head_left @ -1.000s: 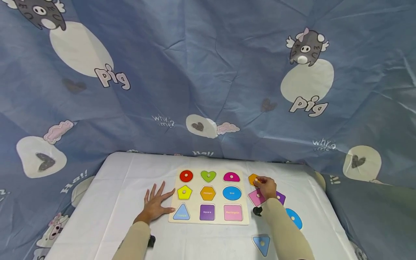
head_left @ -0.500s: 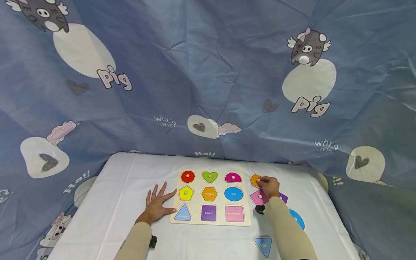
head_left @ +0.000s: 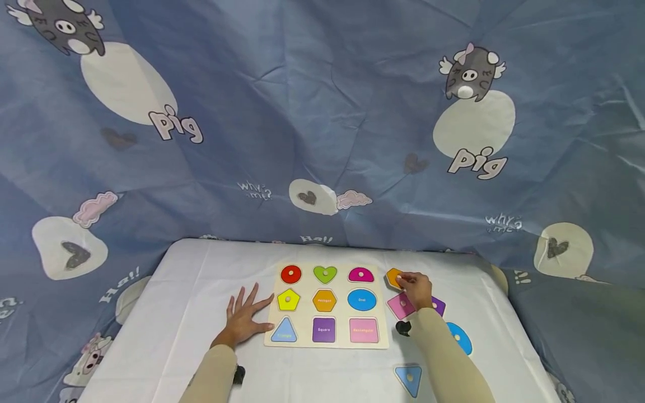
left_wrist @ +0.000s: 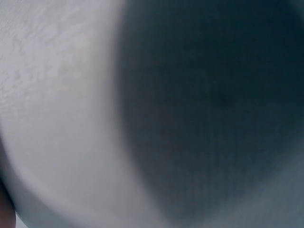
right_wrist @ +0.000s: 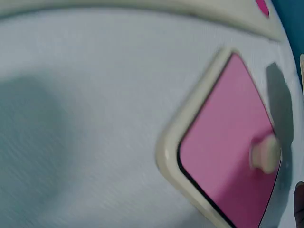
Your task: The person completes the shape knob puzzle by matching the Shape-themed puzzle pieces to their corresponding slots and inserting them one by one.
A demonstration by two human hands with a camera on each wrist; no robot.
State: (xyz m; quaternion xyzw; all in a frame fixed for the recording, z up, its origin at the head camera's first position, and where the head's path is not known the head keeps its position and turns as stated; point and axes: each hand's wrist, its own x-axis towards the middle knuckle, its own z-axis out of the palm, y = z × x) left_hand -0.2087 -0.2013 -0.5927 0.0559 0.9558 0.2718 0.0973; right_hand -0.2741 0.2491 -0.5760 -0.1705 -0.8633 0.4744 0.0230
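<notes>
My right hand (head_left: 417,289) pinches the knob of an orange hexagon puzzle piece (head_left: 392,278) right of the pale wooden puzzle board (head_left: 303,342); the piece looks slightly raised and tilted. Below that hand lies a pink rectangle piece (head_left: 400,307), whose pale knob (right_wrist: 265,154) shows in the right wrist view. Fingers spread, my left hand (head_left: 242,320) rests on the cloth with thumb and forefinger at the board's left edge. Knobbed red circle, green heart, magenta half-circle and yellow pentagon sit in the board. Its orange hexagon recess (head_left: 324,300) and several others show printed words. The left wrist view is blurred.
Partly behind the right forearm lie a purple piece (head_left: 439,305) and a blue oval piece (head_left: 461,339). A blue triangle piece (head_left: 410,379) lies nearer the front. White cloth (head_left: 312,375) covers the table, and a blue printed curtain (head_left: 322,129) hangs behind it.
The orange hexagon piece has shifted slightly up and left in my right hand's pinch, and shadow now shows beneath it. My left hand has stayed at the board's edge.
</notes>
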